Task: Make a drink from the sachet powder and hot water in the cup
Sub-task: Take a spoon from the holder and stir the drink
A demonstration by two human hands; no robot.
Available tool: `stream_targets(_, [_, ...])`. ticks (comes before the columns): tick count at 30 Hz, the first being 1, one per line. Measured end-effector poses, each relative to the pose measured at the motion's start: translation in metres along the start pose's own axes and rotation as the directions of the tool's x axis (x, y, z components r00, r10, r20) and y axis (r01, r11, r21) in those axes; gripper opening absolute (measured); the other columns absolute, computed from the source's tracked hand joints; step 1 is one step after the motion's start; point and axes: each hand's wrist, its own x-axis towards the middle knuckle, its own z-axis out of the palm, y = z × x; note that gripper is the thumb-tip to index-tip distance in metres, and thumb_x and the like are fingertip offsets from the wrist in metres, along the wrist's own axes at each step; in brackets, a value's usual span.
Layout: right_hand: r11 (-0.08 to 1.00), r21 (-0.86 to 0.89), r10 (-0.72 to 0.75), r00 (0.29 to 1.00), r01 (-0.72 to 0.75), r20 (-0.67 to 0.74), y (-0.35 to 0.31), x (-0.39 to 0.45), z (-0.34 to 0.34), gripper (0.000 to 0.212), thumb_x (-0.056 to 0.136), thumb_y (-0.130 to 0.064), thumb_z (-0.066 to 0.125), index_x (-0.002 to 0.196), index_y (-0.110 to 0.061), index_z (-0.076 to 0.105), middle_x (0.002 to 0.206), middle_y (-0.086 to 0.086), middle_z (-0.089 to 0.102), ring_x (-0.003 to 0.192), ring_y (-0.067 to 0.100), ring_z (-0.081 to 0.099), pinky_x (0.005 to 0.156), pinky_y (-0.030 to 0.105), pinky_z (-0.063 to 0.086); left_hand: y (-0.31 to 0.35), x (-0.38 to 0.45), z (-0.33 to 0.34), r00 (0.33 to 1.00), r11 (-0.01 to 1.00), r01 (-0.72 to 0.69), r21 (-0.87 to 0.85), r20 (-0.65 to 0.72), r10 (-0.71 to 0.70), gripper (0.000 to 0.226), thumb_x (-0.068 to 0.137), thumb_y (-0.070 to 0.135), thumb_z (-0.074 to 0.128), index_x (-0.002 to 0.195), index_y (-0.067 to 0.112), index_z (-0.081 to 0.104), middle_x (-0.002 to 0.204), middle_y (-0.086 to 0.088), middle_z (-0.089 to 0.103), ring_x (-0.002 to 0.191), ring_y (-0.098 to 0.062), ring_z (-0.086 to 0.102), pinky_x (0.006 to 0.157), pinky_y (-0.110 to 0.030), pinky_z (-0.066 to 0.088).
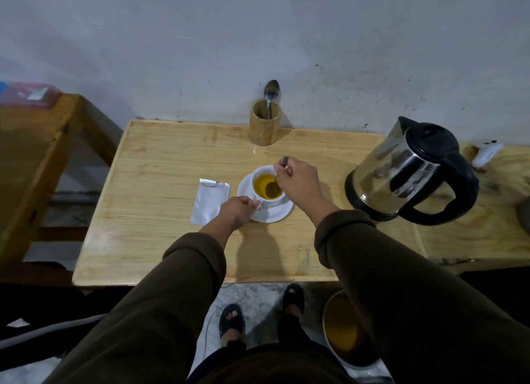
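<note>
Stir step: right hand (298, 183) pinches spoon (274, 186) in cup (268, 186) on saucer (272, 213), table centre; left hand (239, 211) grips handle. Sachet (210, 201) lies beside. Next: probably lift spoon out without dripping.

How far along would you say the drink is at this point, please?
Mostly made. Done: the sachet lies flat on the table, the kettle is set down, and the cup holds yellow liquid. In hand: the right hand holds a spoon dipped in the cup while the left hand steadies its handle. Left: finish stirring and take the spoon out.
</note>
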Motion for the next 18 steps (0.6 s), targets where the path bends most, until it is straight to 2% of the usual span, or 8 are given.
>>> stream_targets(2, [0.998, -0.055, -0.028, 0.999, 0.026, -0.025, -0.0009, -0.0003, 0.0001, 0.031, 0.096, -0.029, 0.046, 0.096, -0.005, 0.066, 0.085, 0.012, 0.066, 0.079, 0.019, 0.055, 0.071, 0.026, 0.04, 0.0002, -0.0004, 0.0002, 1.0, 1.0, 0.003, -0.012, -0.004, -0.003, 0.047, 0.096, 0.044, 0.041, 0.118, 0.009, 0.064, 0.125, -0.015, 0.062, 0.117, -0.031, 0.055, 0.099, -0.037, 0.043])
stream_targets(4, [0.996, -0.086, -0.034, 0.999, 0.031, -0.038, -0.0019, 0.0002, 0.0004, 0.036, 0.098, -0.029, 0.044, 0.091, -0.001, 0.065, 0.086, 0.016, 0.067, 0.077, 0.02, 0.052, 0.07, 0.026, 0.037, 0.0005, -0.0012, 0.0004, 1.0, 1.0, 0.004, -0.014, -0.008, -0.004, 0.048, 0.096, 0.044, 0.041, 0.118, 0.008, 0.064, 0.125, -0.015, 0.062, 0.117, -0.031, 0.055, 0.099, -0.037, 0.043])
stream_targets(6, [0.995, -0.094, -0.027, 0.999, 0.024, -0.026, -0.0016, 0.0019, 0.0021, 0.038, 0.098, -0.029, 0.044, 0.091, 0.001, 0.066, 0.088, 0.016, 0.07, 0.079, 0.023, 0.057, 0.072, 0.027, 0.042, 0.0014, -0.002, 0.0008, 1.0, 1.0, 0.004, -0.008, -0.012, -0.004, 0.048, 0.096, 0.044, 0.04, 0.118, 0.008, 0.063, 0.125, -0.015, 0.062, 0.116, -0.031, 0.055, 0.098, -0.037, 0.043])
stream_targets(8, [0.997, -0.068, -0.022, 1.0, 0.022, 0.006, -0.0002, 0.0036, 0.0042, 0.037, 0.096, -0.03, 0.044, 0.093, -0.001, 0.068, 0.09, 0.015, 0.073, 0.087, 0.029, 0.065, 0.084, 0.034, 0.052, 0.0028, -0.0028, 0.0012, 1.0, 1.0, 0.005, 0.0, -0.017, -0.005, 0.048, 0.096, 0.043, 0.04, 0.119, 0.008, 0.063, 0.125, -0.015, 0.062, 0.116, -0.031, 0.055, 0.097, -0.036, 0.043])
stream_targets(11, [0.999, -0.048, -0.011, 0.999, 0.013, 0.039, 0.0008, 0.0029, 0.0055, 0.036, 0.094, -0.03, 0.045, 0.093, -0.003, 0.069, 0.089, 0.016, 0.073, 0.087, 0.032, 0.068, 0.087, 0.042, 0.054, 0.0043, -0.0039, 0.0016, 1.0, 1.0, 0.009, 0.008, -0.026, -0.009, 0.048, 0.097, 0.043, 0.039, 0.121, 0.009, 0.062, 0.126, -0.015, 0.061, 0.117, -0.031, 0.055, 0.097, -0.036, 0.044])
stream_targets(14, [0.998, -0.061, -0.011, 0.998, 0.015, 0.061, -0.0006, 0.002, 0.0022, 0.036, 0.095, -0.029, 0.044, 0.097, -0.003, 0.068, 0.092, 0.016, 0.072, 0.091, 0.031, 0.066, 0.089, 0.043, 0.053, 0.006, -0.0053, 0.0013, 0.999, 1.0, 0.005, 0.017, -0.032, -0.004, 0.048, 0.098, 0.042, 0.039, 0.123, 0.008, 0.061, 0.128, -0.015, 0.06, 0.119, -0.031, 0.054, 0.099, -0.036, 0.043])
stream_targets(18, [0.978, -0.191, -0.064, 0.994, 0.08, 0.088, -0.002, 0.002, -0.0043, 0.033, 0.099, -0.025, 0.04, 0.108, -0.002, 0.063, 0.103, 0.018, 0.068, 0.1, 0.032, 0.06, 0.086, 0.035, 0.046, 0.008, -0.0054, 0.0008, 1.0, 0.999, 0.011, 0.043, -0.027, -0.01, 0.049, 0.098, 0.042, 0.038, 0.127, 0.008, 0.058, 0.13, -0.016, 0.059, 0.121, -0.031, 0.053, 0.102, -0.038, 0.042])
